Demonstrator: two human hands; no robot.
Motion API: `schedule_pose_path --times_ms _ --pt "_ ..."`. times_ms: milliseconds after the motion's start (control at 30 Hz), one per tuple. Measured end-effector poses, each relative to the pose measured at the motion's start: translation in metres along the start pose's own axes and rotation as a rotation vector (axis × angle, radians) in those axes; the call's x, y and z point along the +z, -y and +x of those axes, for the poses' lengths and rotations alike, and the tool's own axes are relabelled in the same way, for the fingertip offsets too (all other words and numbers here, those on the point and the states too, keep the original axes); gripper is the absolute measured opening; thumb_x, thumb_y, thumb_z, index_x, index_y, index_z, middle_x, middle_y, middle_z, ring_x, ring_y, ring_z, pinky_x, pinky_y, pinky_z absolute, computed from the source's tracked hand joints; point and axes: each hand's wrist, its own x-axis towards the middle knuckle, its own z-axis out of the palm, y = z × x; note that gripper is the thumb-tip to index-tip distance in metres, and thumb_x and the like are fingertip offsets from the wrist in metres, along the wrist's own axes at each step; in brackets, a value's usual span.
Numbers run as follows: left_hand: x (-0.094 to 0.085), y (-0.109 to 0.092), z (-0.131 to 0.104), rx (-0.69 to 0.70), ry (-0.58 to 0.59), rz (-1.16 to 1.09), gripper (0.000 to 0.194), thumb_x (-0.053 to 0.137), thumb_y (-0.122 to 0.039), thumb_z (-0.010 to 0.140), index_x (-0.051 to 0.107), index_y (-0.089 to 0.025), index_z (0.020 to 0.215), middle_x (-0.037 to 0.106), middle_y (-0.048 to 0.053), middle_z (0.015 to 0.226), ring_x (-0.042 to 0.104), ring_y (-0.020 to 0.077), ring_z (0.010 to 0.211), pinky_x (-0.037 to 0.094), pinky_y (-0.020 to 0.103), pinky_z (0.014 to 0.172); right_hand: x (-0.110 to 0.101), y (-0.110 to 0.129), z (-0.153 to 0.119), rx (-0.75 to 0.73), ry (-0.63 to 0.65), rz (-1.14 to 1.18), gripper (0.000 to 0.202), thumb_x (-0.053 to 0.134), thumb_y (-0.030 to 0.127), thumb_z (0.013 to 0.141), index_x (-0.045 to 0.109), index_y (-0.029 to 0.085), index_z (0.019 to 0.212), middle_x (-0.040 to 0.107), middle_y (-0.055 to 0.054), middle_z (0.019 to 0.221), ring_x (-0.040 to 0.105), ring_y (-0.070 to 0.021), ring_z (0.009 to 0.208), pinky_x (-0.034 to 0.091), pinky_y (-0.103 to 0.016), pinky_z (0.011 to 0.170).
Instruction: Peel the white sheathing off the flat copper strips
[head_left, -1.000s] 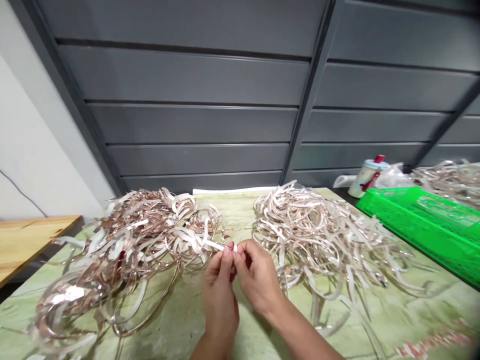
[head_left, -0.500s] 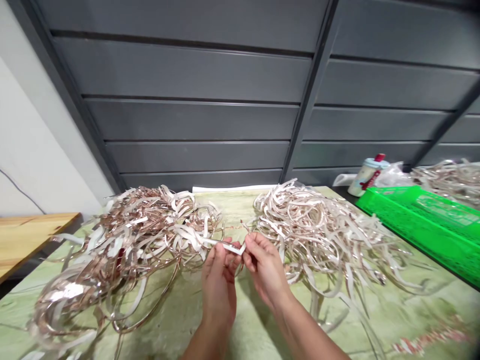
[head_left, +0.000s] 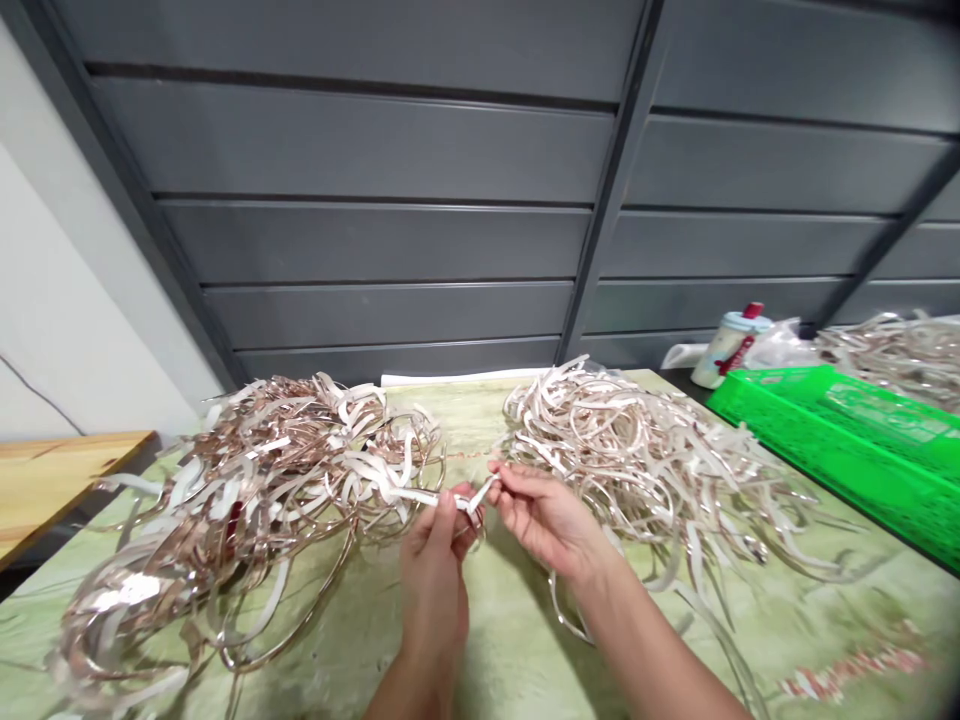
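Note:
A narrow white-backed strip point(head_left: 416, 494) runs out of the left heap into my hands. My left hand point(head_left: 439, 545) pinches it between thumb and fingers. My right hand point(head_left: 540, 515) grips the strip's bent end between thumb and forefinger, just to the right of the left hand. Loose shiny rose-gold and white strips lie in a tangled left heap point(head_left: 292, 440) beyond my left hand. A second tangle, the right heap point(head_left: 622, 430), of paler strips, lies beyond my right hand.
The heaps lie on a table with a green patterned cover point(head_left: 337, 620). A green plastic basket point(head_left: 847, 450) stands at the right, near a lidded cup point(head_left: 727, 350) and a clear bag point(head_left: 780, 345). Small scraps point(head_left: 855, 670) lie front right. Behind rises a grey panelled wall point(head_left: 390, 240).
My right hand has turned and shifted slightly right, drawing the strip's end up and away from my left hand. The left hand stays nearly in place. The view has shifted slightly.

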Motion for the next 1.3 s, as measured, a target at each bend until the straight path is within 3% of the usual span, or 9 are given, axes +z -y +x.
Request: schedule_pose_path --times_ms 200,367,433,533,700,833,967,1100,1300 --pt "-0.005 -0.001 0.005 -0.004 -0.054 -0.033 0.027 0.080 -0.036 0.072 0.075 -0.014 0.088 0.069 0.002 0.072 0.063 0.0096 0.061 0.053 0.018 0.056 -0.015 0.023 0.000 0.161 0.071 -0.061 0.038 0.071 -0.007 0.066 0.064 0.002 0.102 0.071 -0.020 0.103 0.072 -0.0244 0.098 0.058 -0.023 0.080" --pt "-0.004 -0.002 0.007 0.028 -0.125 -0.105 0.030 0.078 -0.031 0.077 0.073 -0.018 0.103 0.063 -0.003 0.065 0.062 0.0067 0.061 0.054 0.015 0.061 -0.013 0.012 -0.003 -0.301 -0.291 -0.382 0.025 0.079 0.010 0.069 0.067 0.016 0.090 0.069 -0.001 0.078 0.064 -0.0104 0.059 0.047 -0.017 0.049" --pt "-0.002 -0.002 0.005 0.055 -0.109 -0.101 0.029 0.078 -0.033 0.076 0.074 -0.019 0.101 0.063 -0.003 0.066 0.065 0.0079 0.067 0.055 0.016 0.066 -0.005 -0.004 -0.007 -0.354 -0.230 -0.616 0.012 0.077 0.020 0.075 0.067 0.017 0.080 0.060 0.004 0.062 0.051 -0.0077 0.049 0.039 -0.018 0.046" --pt "0.001 0.001 -0.001 0.081 -0.073 -0.056 0.025 0.078 -0.038 0.075 0.076 -0.017 0.088 0.071 0.003 0.078 0.068 0.0126 0.078 0.056 0.021 0.074 0.007 -0.030 -0.011 -0.307 -0.111 -0.871 0.018 0.072 0.032 0.081 0.065 0.017 0.073 0.056 0.004 0.056 0.044 -0.0098 0.049 0.033 -0.022 0.046" --pt "0.001 0.006 -0.007 0.053 -0.044 -0.031 0.032 0.081 -0.039 0.071 0.076 -0.016 0.092 0.075 0.010 0.100 0.070 0.0192 0.091 0.056 0.026 0.080 0.010 -0.053 -0.007 -0.476 -0.231 -1.059 0.028 0.060 0.039 0.089 0.058 0.021 0.068 0.052 0.004 0.056 0.043 -0.0121 0.051 0.030 -0.024 0.049" --pt "-0.002 0.008 -0.005 0.038 -0.032 -0.033 0.030 0.083 -0.034 0.068 0.076 -0.014 0.090 0.076 0.008 0.086 0.071 0.0182 0.083 0.058 0.026 0.074 0.010 -0.051 -0.006 -0.444 -0.228 -0.925 0.030 0.063 0.040 0.087 0.057 0.020 0.066 0.052 0.003 0.057 0.042 -0.0122 0.052 0.030 -0.024 0.049" --pt "-0.004 0.007 0.000 0.016 -0.056 -0.131 0.017 0.083 -0.025 0.070 0.074 -0.012 0.077 0.074 0.005 0.074 0.068 0.0094 0.065 0.056 0.016 0.064 0.014 -0.047 -0.005 -0.288 -0.194 -0.553 0.035 0.069 0.041 0.081 0.051 0.019 0.059 0.045 0.006 0.048 0.034 -0.0089 0.045 0.026 -0.022 0.046" --pt "-0.002 0.005 0.002 -0.035 -0.042 -0.223 0.018 0.081 -0.020 0.072 0.075 -0.010 0.085 0.075 0.007 0.080 0.069 0.0092 0.067 0.055 0.014 0.062 0.017 -0.047 -0.004 -0.153 -0.178 -0.205 0.037 0.076 0.040 0.072 0.048 0.019 0.061 0.041 0.008 0.048 0.023 -0.0054 0.042 0.016 -0.020 0.041" --pt "0.000 0.004 -0.001 0.023 0.076 -0.174 0.013 0.079 -0.025 0.074 0.075 -0.013 0.079 0.073 0.003 0.074 0.066 0.0087 0.066 0.054 0.015 0.065 0.024 -0.046 -0.011 -0.349 -0.150 -0.509 0.032 0.071 0.039 0.083 0.055 0.017 0.066 0.048 0.007 0.048 0.038 -0.0066 0.046 0.030 -0.017 0.046"
